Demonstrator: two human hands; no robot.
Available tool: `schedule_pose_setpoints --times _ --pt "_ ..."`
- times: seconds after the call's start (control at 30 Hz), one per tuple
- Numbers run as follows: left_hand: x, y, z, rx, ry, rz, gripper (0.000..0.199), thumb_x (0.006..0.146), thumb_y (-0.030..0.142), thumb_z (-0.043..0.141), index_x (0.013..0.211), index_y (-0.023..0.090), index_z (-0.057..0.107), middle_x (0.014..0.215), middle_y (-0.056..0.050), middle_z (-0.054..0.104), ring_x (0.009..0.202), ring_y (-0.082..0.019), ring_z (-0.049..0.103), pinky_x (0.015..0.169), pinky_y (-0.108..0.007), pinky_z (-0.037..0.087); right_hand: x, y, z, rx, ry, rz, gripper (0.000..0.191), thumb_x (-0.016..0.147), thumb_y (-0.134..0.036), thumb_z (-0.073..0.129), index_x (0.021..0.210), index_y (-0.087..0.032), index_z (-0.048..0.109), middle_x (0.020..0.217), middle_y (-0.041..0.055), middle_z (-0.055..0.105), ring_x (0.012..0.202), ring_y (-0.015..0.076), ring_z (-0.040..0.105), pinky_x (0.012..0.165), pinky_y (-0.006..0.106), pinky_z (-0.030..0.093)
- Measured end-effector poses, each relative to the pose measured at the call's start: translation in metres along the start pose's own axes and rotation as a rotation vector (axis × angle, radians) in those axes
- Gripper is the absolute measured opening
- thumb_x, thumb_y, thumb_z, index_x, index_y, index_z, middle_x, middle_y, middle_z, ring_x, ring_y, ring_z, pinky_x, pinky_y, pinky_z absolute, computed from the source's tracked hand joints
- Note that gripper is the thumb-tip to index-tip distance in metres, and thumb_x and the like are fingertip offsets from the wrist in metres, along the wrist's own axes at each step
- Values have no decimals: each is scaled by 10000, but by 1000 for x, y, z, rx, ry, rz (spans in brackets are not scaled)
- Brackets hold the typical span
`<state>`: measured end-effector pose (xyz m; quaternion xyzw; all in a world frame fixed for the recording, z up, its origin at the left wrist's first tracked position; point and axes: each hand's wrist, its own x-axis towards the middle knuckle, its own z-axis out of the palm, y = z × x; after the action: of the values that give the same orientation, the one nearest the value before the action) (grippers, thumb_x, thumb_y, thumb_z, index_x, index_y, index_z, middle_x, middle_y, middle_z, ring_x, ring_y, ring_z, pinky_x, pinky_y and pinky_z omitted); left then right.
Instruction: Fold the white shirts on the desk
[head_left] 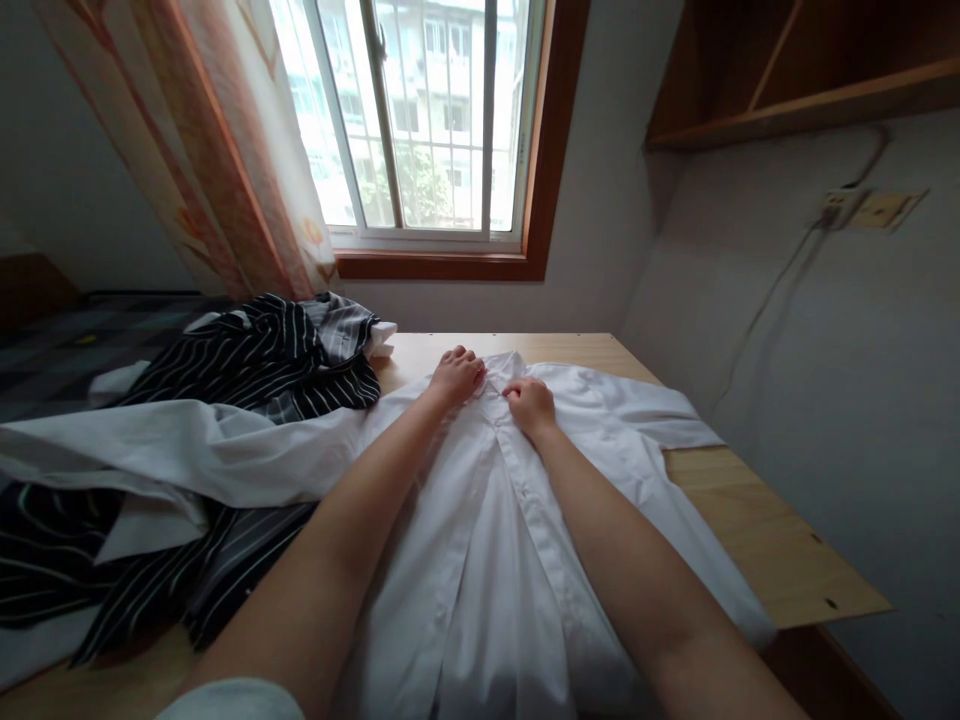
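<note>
A white button-up shirt [502, 520] lies front side up on a light wooden table, collar toward the window and sleeves spread to both sides. Its front hangs apart below the collar, with the button edges showing. My left hand [458, 374] rests at the left of the collar, fingers bent and closed on the shirt cloth. Opposite it, my right hand [531, 404] pinches the shirt's front edge just under the collar. The fingertips of both hands are partly hidden, and the small button between them is too small to make out.
Black-and-white striped clothes [277, 350] are heaped on the left, partly under the shirt's left sleeve. The wooden table [780, 520] ends at the right near a wall with a plugged-in socket [844, 207]. A curtain [217, 150] hangs beside the window [420, 120].
</note>
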<state>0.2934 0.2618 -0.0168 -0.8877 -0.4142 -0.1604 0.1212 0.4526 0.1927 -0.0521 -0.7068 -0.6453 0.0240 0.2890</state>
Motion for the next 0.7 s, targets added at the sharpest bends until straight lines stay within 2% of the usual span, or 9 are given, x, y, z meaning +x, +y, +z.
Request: schedule_pose_setpoints --times 0.2,0.37,0.57,0.7 --pt "5 -8 16 -4 -9 9 354 968 388 394 1005 174 674 1070 -141 648 1090 -284 517 972 -423 384 1 0 0 15 9 6 331 853 -159 476 922 -237 790 1037 60 728 1051 214 618 967 297 432" --pt "12 -15 18 -70 14 45 419 963 457 408 820 196 703 953 -121 676 1031 -272 534 926 -405 376 1 1 1 18 20 -14 323 857 -170 483 935 -241 788 1038 55 731 1053 216 620 965 299 436" --pt "18 -13 13 -149 30 -97 543 967 498 353 656 203 685 819 -79 728 859 -225 566 853 -372 372 2 1 1 28 15 -27 342 858 -160 476 988 -247 781 1062 42 732 1053 206 623 962 287 437" --pt "18 -11 13 -106 2 -111 541 962 507 357 675 202 699 872 -85 749 889 -233 578 866 -376 364 2 1 1 21 8 -43 331 857 -160 482 955 -245 786 1049 43 735 1049 205 623 968 289 433"
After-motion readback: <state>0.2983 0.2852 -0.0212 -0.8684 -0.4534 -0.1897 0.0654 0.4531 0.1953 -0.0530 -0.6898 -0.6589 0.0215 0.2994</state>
